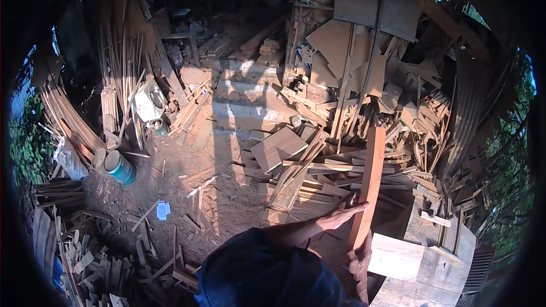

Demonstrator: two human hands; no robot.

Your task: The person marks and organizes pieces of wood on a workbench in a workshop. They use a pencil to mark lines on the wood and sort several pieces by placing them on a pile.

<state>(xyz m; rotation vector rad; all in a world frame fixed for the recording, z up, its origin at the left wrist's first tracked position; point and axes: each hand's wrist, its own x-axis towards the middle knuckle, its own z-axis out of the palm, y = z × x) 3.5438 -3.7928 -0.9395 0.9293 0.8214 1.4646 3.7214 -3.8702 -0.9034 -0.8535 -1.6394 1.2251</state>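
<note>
Holding the reddish wooden beam (368,185) with both hands: closed left grip (340,216) partway up the side, closed right grip (359,264) round the lower end. Cannot tell how far round the hidden faces. Slanting up and away beside the left edge of the table (441,281), with the far end apparently unsupported before the scrap wood heap (425,136).

Likely to tip or roll on any slackening of the left grip, given so much length beyond it. Could snag in the heap on a careless sideways swing. Could also bump the pale board (396,257), seemingly overhanging the table's left edge and so liable to slide off. With a wide turn, could sweep away the short strip (435,219) toward the table's far edge. Could splinter or pinch bare fingers between beam and table edge.
</note>
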